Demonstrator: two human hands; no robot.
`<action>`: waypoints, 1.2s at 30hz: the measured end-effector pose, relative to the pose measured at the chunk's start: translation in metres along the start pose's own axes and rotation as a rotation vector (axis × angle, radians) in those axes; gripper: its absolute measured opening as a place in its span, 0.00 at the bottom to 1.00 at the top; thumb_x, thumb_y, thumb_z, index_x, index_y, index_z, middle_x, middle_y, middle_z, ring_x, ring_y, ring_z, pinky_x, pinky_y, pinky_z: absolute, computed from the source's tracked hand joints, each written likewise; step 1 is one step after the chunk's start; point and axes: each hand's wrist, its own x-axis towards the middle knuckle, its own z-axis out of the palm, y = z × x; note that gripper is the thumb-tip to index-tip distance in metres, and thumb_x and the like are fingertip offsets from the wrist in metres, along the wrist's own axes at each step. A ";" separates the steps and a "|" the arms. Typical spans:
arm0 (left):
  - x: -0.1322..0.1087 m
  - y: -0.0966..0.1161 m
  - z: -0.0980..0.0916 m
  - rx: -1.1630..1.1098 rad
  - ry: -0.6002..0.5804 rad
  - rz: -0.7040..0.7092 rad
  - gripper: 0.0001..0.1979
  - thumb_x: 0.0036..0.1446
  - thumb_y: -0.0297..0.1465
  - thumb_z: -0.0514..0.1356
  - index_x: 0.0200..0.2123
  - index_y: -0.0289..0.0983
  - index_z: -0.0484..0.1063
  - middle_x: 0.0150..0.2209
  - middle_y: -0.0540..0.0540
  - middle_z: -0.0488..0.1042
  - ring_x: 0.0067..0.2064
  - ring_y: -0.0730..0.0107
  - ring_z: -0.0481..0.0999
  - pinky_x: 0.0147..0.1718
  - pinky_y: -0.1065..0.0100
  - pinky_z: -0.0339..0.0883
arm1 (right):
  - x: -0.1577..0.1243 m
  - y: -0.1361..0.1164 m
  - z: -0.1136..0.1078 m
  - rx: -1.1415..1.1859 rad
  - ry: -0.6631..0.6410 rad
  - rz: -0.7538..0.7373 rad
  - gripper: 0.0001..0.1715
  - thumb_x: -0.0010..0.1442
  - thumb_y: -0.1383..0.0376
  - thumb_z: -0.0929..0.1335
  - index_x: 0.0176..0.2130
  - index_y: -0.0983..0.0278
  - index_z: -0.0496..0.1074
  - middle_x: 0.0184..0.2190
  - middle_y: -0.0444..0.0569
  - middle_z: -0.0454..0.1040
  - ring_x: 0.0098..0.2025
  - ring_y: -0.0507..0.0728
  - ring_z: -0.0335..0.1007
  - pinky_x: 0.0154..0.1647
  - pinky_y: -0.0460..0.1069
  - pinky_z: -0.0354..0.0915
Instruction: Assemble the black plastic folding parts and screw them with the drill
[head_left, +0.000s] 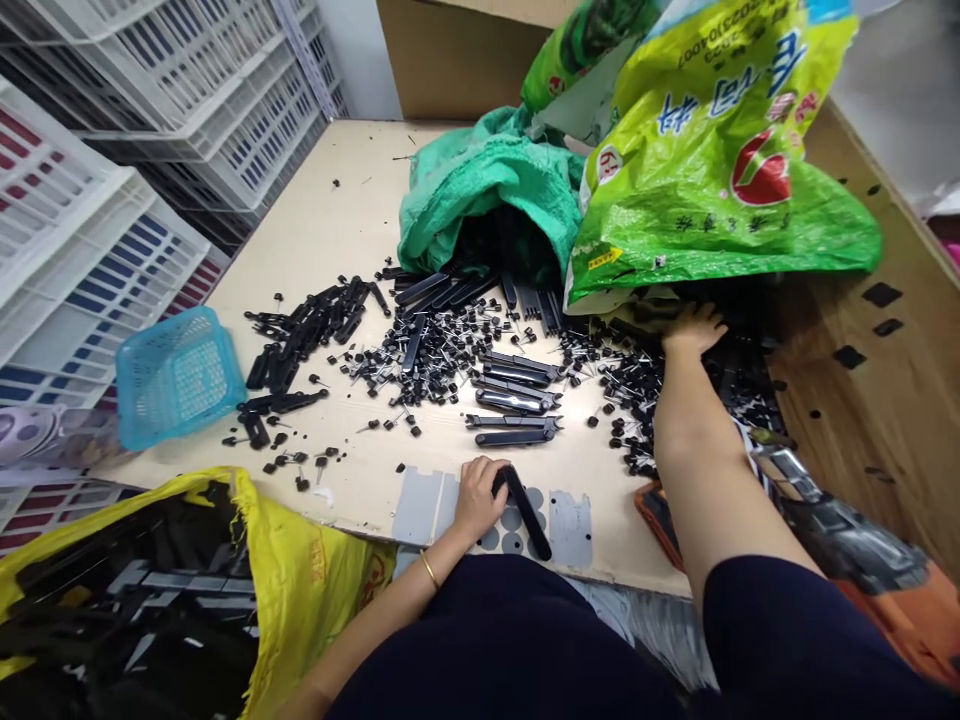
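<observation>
My left hand is closed around a long black plastic bar at the table's near edge, over grey tape patches. My right hand reaches far forward, fingers down in a heap of small black parts under the edge of a green-yellow printed sack; what its fingers hold is hidden. Several assembled black bars lie in the table's middle. More small pins and caps are spread out before a green woven sack.
A blue mesh basket sits at the table's left edge. White slatted crates are stacked on the left. A yellow sack of black parts stands at lower left. A wooden board with black bits borders the right.
</observation>
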 end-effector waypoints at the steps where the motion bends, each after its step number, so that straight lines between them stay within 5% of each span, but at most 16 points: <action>1: 0.000 0.000 0.000 -0.001 0.006 0.002 0.15 0.53 0.22 0.56 0.44 0.38 0.69 0.37 0.47 0.71 0.41 0.64 0.69 0.43 0.63 0.61 | 0.000 0.000 0.001 0.003 0.023 0.000 0.19 0.60 0.76 0.58 0.48 0.76 0.70 0.55 0.74 0.57 0.57 0.62 0.52 0.49 0.61 0.45; 6: 0.001 -0.001 0.000 -0.003 0.016 0.000 0.14 0.53 0.22 0.56 0.44 0.38 0.69 0.37 0.47 0.71 0.41 0.64 0.69 0.43 0.63 0.60 | -0.022 -0.012 -0.007 0.029 0.169 0.018 0.21 0.64 0.73 0.54 0.45 0.71 0.71 0.54 0.69 0.60 0.56 0.63 0.53 0.50 0.61 0.47; 11: 0.003 -0.001 -0.001 0.023 -0.014 -0.033 0.14 0.54 0.23 0.55 0.45 0.37 0.69 0.38 0.45 0.70 0.43 0.62 0.69 0.44 0.62 0.61 | -0.115 -0.019 -0.040 0.244 0.332 -0.261 0.15 0.62 0.61 0.61 0.46 0.66 0.67 0.46 0.59 0.66 0.50 0.63 0.60 0.50 0.60 0.54; 14: -0.001 0.001 -0.003 0.068 0.026 -0.158 0.17 0.55 0.23 0.53 0.49 0.35 0.66 0.39 0.42 0.69 0.44 0.60 0.68 0.46 0.59 0.61 | -0.201 -0.002 -0.052 0.426 0.249 -0.401 0.18 0.63 0.53 0.60 0.42 0.64 0.65 0.37 0.54 0.67 0.40 0.60 0.64 0.44 0.57 0.59; 17: -0.012 0.006 -0.010 0.160 0.063 -0.284 0.26 0.53 0.22 0.53 0.58 0.35 0.59 0.43 0.39 0.66 0.47 0.57 0.67 0.47 0.55 0.60 | -0.282 0.032 -0.045 0.462 0.062 -0.384 0.19 0.60 0.48 0.61 0.35 0.62 0.63 0.28 0.48 0.64 0.32 0.58 0.62 0.36 0.54 0.60; 20: -0.017 0.013 -0.023 0.295 -0.072 -0.104 0.33 0.50 0.20 0.56 0.59 0.42 0.59 0.52 0.37 0.62 0.54 0.51 0.62 0.51 0.49 0.55 | -0.333 0.062 -0.023 0.507 -0.127 -0.321 0.20 0.58 0.47 0.62 0.31 0.61 0.60 0.26 0.46 0.63 0.30 0.57 0.60 0.33 0.52 0.60; 23: -0.004 0.020 -0.033 0.339 -0.328 0.257 0.24 0.51 0.22 0.60 0.52 0.44 0.67 0.56 0.40 0.63 0.59 0.51 0.59 0.56 0.45 0.48 | -0.348 0.069 -0.007 0.577 -0.241 -0.285 0.20 0.56 0.47 0.63 0.28 0.61 0.60 0.27 0.46 0.62 0.31 0.56 0.60 0.35 0.52 0.59; 26: 0.018 0.027 -0.039 0.320 -0.466 0.378 0.10 0.55 0.27 0.60 0.42 0.38 0.70 0.48 0.41 0.70 0.56 0.56 0.65 0.58 0.49 0.50 | -0.342 0.057 -0.014 0.790 -0.408 -0.101 0.22 0.54 0.46 0.65 0.25 0.61 0.60 0.22 0.42 0.60 0.27 0.53 0.58 0.31 0.49 0.58; 30: 0.027 0.039 -0.045 0.155 -0.527 0.093 0.09 0.61 0.30 0.54 0.45 0.37 0.66 0.36 0.46 0.75 0.38 0.65 0.75 0.40 0.65 0.66 | -0.337 0.035 -0.048 1.222 -0.586 0.200 0.22 0.50 0.47 0.68 0.26 0.63 0.67 0.25 0.44 0.69 0.30 0.52 0.65 0.34 0.47 0.62; 33: 0.017 0.050 -0.048 0.091 -0.465 -0.106 0.09 0.63 0.33 0.52 0.45 0.39 0.65 0.33 0.47 0.76 0.35 0.65 0.76 0.33 0.69 0.65 | -0.341 0.021 -0.067 1.340 -0.688 0.235 0.21 0.50 0.49 0.70 0.34 0.63 0.74 0.37 0.49 0.76 0.41 0.54 0.71 0.42 0.48 0.65; 36: 0.007 0.060 -0.049 0.162 -0.438 -0.160 0.09 0.62 0.33 0.53 0.44 0.39 0.65 0.32 0.46 0.76 0.35 0.63 0.77 0.33 0.68 0.65 | -0.347 0.009 -0.070 1.343 -0.669 0.248 0.23 0.50 0.48 0.70 0.35 0.64 0.75 0.36 0.51 0.78 0.41 0.56 0.73 0.43 0.49 0.66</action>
